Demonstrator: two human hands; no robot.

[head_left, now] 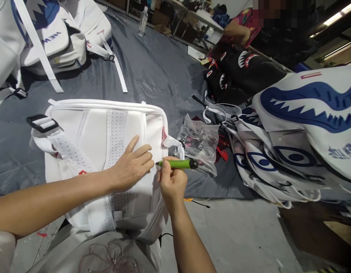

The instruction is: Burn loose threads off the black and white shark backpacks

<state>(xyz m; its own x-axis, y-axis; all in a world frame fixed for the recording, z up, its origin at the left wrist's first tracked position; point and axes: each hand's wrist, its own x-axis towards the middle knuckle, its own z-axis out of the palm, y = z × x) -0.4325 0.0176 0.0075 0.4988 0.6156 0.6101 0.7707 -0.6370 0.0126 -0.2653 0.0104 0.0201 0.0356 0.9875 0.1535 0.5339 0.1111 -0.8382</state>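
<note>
A white backpack (96, 132) lies with its back panel and straps up, on the near edge of the grey-covered table and over my lap. My left hand (132, 165) presses on that panel, fingers spread and the outer ones bent over the fabric. Between the thumb and fingers of my right hand (173, 182) is a green marker pen (178, 164). Its thin tip points left at the backpack's side, close to my left fingertips. A black strap buckle (43, 123) sits at the bag's upper left corner.
White backpacks with blue shark patterns stand at far left (50, 41) and are piled at right (306, 110). A clear plastic bag (199, 140) lies beside my right hand. Farther off are black backpacks (238, 72), a plastic bottle (143, 22) and another person (240, 30).
</note>
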